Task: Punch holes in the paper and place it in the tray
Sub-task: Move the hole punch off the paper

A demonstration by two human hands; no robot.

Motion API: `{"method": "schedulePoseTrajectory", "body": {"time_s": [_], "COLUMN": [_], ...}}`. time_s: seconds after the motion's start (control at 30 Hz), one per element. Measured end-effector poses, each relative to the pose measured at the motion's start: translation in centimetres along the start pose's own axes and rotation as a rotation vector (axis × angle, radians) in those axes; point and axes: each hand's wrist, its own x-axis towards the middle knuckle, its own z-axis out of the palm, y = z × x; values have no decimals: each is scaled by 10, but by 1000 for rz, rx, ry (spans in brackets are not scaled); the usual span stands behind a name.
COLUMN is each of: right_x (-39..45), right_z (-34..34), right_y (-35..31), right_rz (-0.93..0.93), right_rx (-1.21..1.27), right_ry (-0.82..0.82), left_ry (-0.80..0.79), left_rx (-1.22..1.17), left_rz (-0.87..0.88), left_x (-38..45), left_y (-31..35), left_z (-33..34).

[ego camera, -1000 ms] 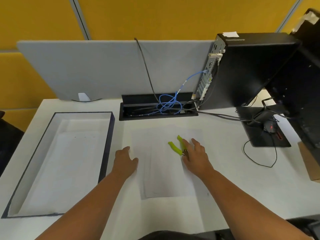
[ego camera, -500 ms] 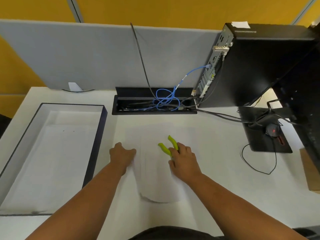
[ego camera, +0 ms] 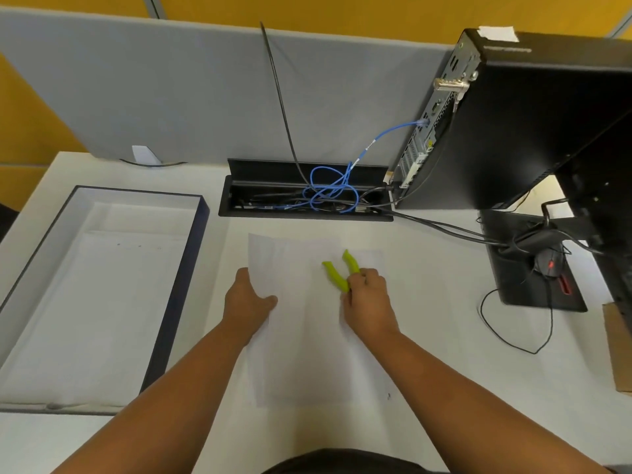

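A white sheet of paper [ego camera: 307, 336] lies on the white desk in front of me, on top of other sheets. My left hand [ego camera: 246, 302] grips its left edge, thumb on top, and that edge is raised a little. My right hand [ego camera: 367, 299] rests on the paper and is closed around a hole punch with two lime-green handles [ego camera: 338, 271] that stick out away from me. The tray [ego camera: 174, 302], a long shallow box with a dark blue rim, sits to the left with white sheets inside it.
A black cable well [ego camera: 304, 200] with blue and black cables sits behind the paper. A black computer tower [ego camera: 533, 124] stands at the back right, with a black mouse [ego camera: 549, 265] on a dark pad and a loose cable. A grey divider panel [ego camera: 205, 90] closes the back.
My left hand has gone from lying flat beside the paper to gripping its left edge and lifting it. My right hand has closed on the green-handled punch. The view has moved closer.
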Motion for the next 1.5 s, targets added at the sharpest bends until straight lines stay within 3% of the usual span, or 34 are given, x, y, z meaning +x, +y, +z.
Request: {"method": "schedulePoseTrajectory", "body": {"time_s": [0.23,0.47,0.6,0.7,0.8,1.13,1.3,1.4,1.5], "right_x": [6,4,13,10,-9,-43,-23,-12,-5], "right_z": [-14,-14,-10,3,22,33,15,8,2], "right_y": [41,40,11,-7,-19,-33,-15,1,12], "right_rz": [274,360,121,-106,-190,-230,-100,184,355], "right_rx": [-79,-212,-98,25,-2,-32,-148,-243,-131], "right_ry": [37,115,157,-6,-188,-95,25,71,68], "left_ry": [-11,-77,-120,-111,-103,-71,-86,-66,-49], "left_rx": [-81,-24,-26,-38,-39,0,-18,23,51], "left_rz": [68,242,249,217,194,180,162,159,160], "left_x": [-1,-3,1,2,5,5,6,6,6], "left_y": [-7,-13,-22,-26,-26,-27,-28,-27,-27], "left_z": [-3,-9,-12,-10,-10,-7,-8,-5,-3]}}
